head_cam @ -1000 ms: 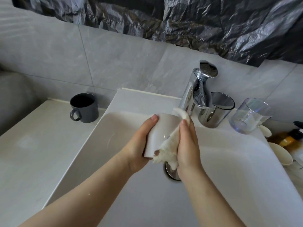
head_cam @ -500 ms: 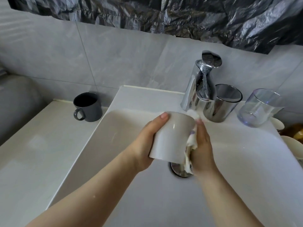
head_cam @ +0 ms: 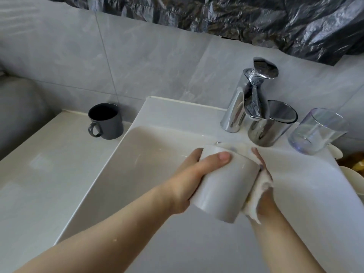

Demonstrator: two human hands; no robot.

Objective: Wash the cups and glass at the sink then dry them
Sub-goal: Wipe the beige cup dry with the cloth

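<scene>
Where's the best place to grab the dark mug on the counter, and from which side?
The dark mug stands upright with its loop handle jutting front-left, and the tiled wall sits close behind. So probably hook the handle, coming from the front-left.

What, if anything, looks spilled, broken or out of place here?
Nothing spilled or broken: the dark mug, steel cup and clear glass stand upright. Only oddity: crumpled black plastic sheeting hangs above the wall tiles.
</scene>
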